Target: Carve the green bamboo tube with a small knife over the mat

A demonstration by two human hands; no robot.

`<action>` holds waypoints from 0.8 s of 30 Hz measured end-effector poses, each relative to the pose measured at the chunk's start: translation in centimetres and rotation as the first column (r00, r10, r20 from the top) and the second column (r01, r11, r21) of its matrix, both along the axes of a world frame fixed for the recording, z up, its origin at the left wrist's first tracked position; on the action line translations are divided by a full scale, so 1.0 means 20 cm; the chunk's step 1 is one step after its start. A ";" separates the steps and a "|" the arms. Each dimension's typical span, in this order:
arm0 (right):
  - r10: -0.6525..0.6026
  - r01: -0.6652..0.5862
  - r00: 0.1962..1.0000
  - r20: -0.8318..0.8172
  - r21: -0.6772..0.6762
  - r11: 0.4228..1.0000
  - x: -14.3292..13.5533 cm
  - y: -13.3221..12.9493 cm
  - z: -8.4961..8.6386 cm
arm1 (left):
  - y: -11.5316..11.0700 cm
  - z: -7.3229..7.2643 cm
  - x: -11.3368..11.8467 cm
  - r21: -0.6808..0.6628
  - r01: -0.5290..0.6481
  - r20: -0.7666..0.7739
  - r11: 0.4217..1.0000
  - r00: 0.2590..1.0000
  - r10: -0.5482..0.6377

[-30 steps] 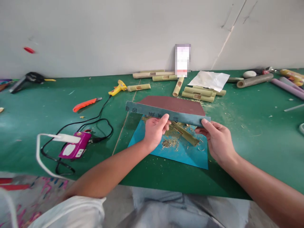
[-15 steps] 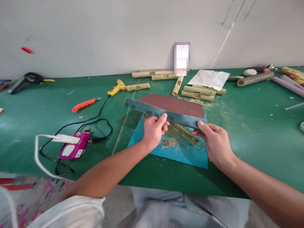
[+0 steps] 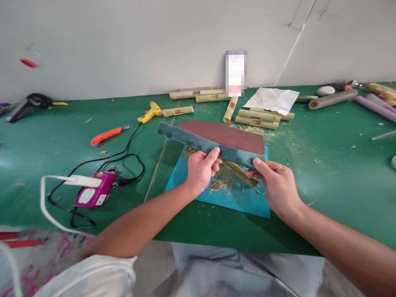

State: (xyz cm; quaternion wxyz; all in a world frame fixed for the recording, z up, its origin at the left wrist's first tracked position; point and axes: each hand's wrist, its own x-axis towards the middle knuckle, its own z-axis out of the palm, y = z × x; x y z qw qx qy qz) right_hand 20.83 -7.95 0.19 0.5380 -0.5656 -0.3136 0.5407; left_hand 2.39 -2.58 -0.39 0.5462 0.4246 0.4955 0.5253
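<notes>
A sheet of sandpaper (image 3: 225, 134) is held up in front of me, its reddish-brown grit side showing and a blue-grey printed strip folded along the near edge. My left hand (image 3: 202, 171) pinches that strip near its middle, thumb on top. At the right end my right hand (image 3: 276, 179) grips the same strip between thumb and fingers. Below the hands lies a blue mat (image 3: 247, 206) strewn with wood shavings (image 3: 221, 185). On it rests a bamboo tube (image 3: 243, 175) with a cut opening, partly hidden by the sandpaper and my hands.
Several notched bamboo pieces (image 3: 256, 121) and a white paper (image 3: 272, 100) lie toward the wall. At left are a yellow glue gun (image 3: 150, 112), an orange utility knife (image 3: 107, 136) and a purple power strip (image 3: 95, 189) with cords. A blurred upright rectangle (image 3: 236, 72) leans against the wall.
The sandpaper's left end has shifted slightly left and up, and my right hand has moved a little left with its end. Both hands keep their hold; the whole view has drifted slightly.
</notes>
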 end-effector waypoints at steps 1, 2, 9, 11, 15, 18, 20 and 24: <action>-0.005 0.005 1.000 -0.006 0.003 1.000 0.00 0.00 0.00 | 0.00 0.00 0.00 -0.003 0.018 0.009 1.000 1.000 -0.018; -0.009 0.009 1.000 -0.010 0.004 1.000 -0.01 0.00 0.00 | 0.00 0.01 0.00 -0.014 0.045 0.014 0.999 0.999 -0.044; 0.003 -0.003 1.000 0.005 0.002 1.000 -0.01 0.00 0.02 | -0.03 0.00 0.00 -0.042 0.054 -0.019 0.998 0.998 -0.054; 0.014 -0.015 1.000 0.009 0.011 1.000 -0.01 -0.01 0.01 | -0.03 0.00 0.00 -0.024 0.026 -0.035 0.999 0.999 -0.027; 0.006 -0.006 1.000 0.013 0.022 1.000 -0.01 -0.01 0.00 | -0.03 0.01 0.00 -0.021 0.108 -0.062 0.994 0.992 -0.109; 0.011 -0.011 1.000 0.017 0.006 1.000 -0.01 -0.01 0.01 | -0.03 0.02 0.00 -0.050 0.163 -0.067 0.985 0.984 -0.166; 0.011 -0.011 1.000 0.012 -0.004 1.000 -0.02 0.00 0.01 | -0.04 0.01 0.01 -0.042 0.132 -0.063 0.990 0.989 -0.134; 0.028 -0.027 0.999 0.017 -0.006 1.000 -0.02 0.00 0.01 | -0.06 0.00 0.01 -0.047 0.050 -0.080 0.998 0.995 -0.053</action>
